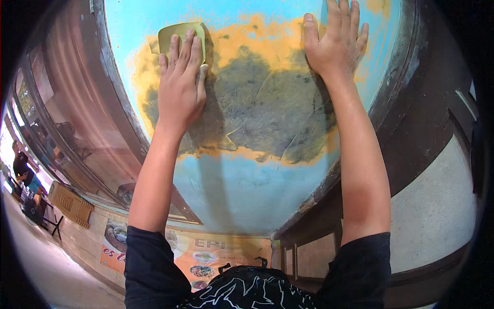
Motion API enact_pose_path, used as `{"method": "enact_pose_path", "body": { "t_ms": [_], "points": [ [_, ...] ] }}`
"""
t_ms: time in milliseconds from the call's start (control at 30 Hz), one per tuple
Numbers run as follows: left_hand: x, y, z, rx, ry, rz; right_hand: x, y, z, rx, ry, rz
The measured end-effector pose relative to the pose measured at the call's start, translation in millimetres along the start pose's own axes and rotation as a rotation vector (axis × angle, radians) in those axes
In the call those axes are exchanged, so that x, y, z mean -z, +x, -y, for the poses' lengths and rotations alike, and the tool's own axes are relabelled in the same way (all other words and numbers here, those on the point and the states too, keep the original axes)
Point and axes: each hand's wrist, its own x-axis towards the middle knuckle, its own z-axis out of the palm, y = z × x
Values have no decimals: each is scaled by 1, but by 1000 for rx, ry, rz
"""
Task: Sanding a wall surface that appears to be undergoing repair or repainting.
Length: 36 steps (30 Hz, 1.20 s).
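Note:
My left hand (181, 87) presses a yellow-green sheet of sandpaper (170, 37) against a light blue panel (242, 185), its fingers lying over the sheet and the thumb along its edge. To the right, my right hand (337, 44) rests on the upper part of the panel with fingers spread and nothing in it. Between and below the hands is a broad worn patch (262, 103), dark grey in the middle with an orange-yellow border. Its surface looks scuffed and has fine lines across it.
Dark frame edges (383, 105) bound the panel on both sides. Beyond the left edge are glass panes (77, 103), stacked tan plastic chairs (71, 205) and a person (23, 165) in dark clothing. An orange printed banner (206, 257) hangs low behind my body.

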Motion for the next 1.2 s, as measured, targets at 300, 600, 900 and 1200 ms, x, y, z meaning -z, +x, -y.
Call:
{"method": "enact_pose_path", "body": {
  "t_ms": [300,600,900,1200],
  "points": [
    [57,79,6,164,17,183,11,1,8,-26,7,49],
    [31,17,52,-41,65,6,-5,7,-3,88,43,-128],
    [39,97,76,-88,31,-122,-10,18,-1,91,60,-184],
    [31,71,70,-26,-4,2,-15,34,-13,75,31,-188]
  ]
}}
